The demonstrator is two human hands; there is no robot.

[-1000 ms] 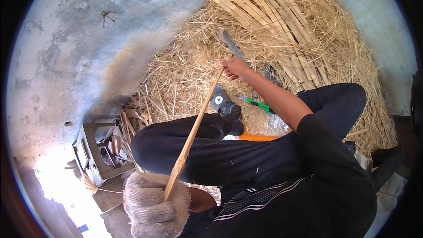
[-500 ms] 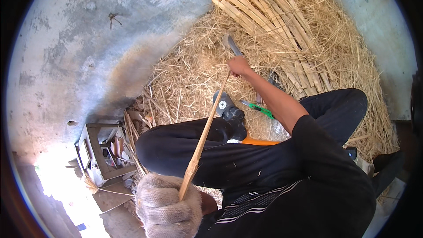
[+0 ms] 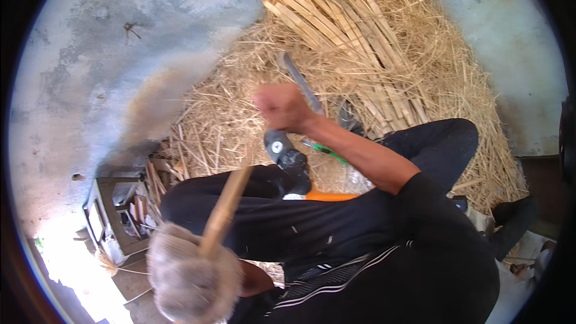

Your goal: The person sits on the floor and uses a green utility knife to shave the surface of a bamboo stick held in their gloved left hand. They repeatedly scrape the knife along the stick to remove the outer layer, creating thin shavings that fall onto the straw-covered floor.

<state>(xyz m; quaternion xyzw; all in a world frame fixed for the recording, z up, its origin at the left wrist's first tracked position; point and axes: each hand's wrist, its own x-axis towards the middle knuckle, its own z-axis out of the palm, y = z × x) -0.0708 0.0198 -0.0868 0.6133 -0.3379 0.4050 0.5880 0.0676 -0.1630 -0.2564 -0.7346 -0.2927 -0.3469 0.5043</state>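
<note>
My left hand (image 3: 192, 276), in a thick pale knitted glove, is closed around a narrow bamboo strip (image 3: 225, 210). The strip slants up and away over my left leg, its far end blurred. Beyond that end, my bare right hand (image 3: 282, 107) is raised in a fist over the straw. What its fingers hold, if anything, is hidden and smeared by motion. A long curved blade (image 3: 302, 83) lies on the straw just beyond my right hand, its lower end partly covered by my wrist. A green utility knife (image 3: 327, 152) lies below my right forearm.
Several split bamboo strips (image 3: 354, 30) lie on loose straw (image 3: 240, 78) ahead. A concrete wall (image 3: 120, 72) rises at left, another (image 3: 480, 54) at right. An upturned wooden stool-like frame (image 3: 123, 216) stands at my left. An orange piece (image 3: 330, 195) shows beside my legs.
My right hand has come away from the far end of the bamboo strip, up and closer to me. The strip looks shorter and steeper. The whole view has shifted, with the surroundings sliding left.
</note>
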